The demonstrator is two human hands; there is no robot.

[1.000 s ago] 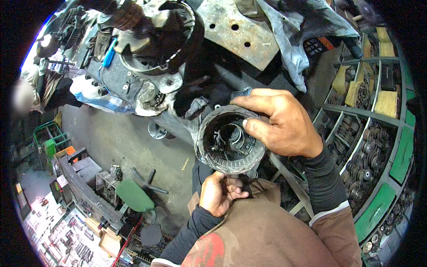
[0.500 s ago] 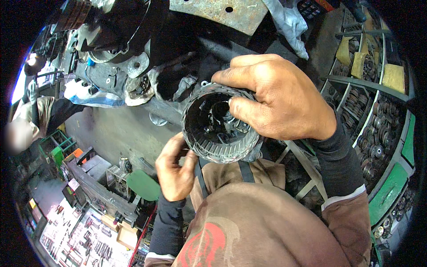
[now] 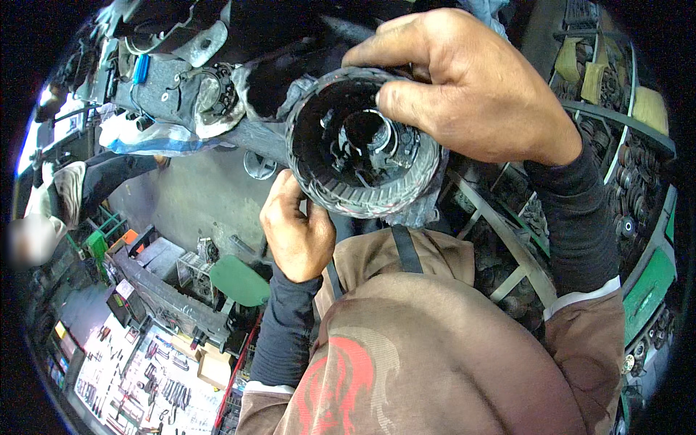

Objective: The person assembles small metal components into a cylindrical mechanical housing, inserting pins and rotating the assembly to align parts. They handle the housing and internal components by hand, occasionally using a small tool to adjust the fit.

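In front of my chest I hold a round, dark motor stator [image 3: 362, 201], its open end turned up toward me. Laced windings ring its rim, and inside shows a dark cavity with a small metal ring around a central hole. My right hand [image 3: 471, 94] grips the rim at the upper right, with the thumb reaching over the inner edge and the other fingers outside. At the lower left, my left hand [image 3: 301, 235] is closed against the outer side, its fingertips partly hidden behind the stator. A grey crumpled cloth or plastic [image 3: 417, 208] hangs under the near right side.
A bench [image 3: 254, 138] with dark machine parts and a blue-handled tool [image 3: 141, 69] lies ahead left. Shelves of round metal parts [image 3: 623, 196] stand right. Another person [image 3: 61, 188] is at far left. Hand tools cover a white board [image 3: 156, 377] at lower left, near a green seat [image 3: 239, 280].
The stator and both hands have moved up in the view. The stator's mouth now faces me more directly, showing more of the inner ring. Both hands keep their hold.
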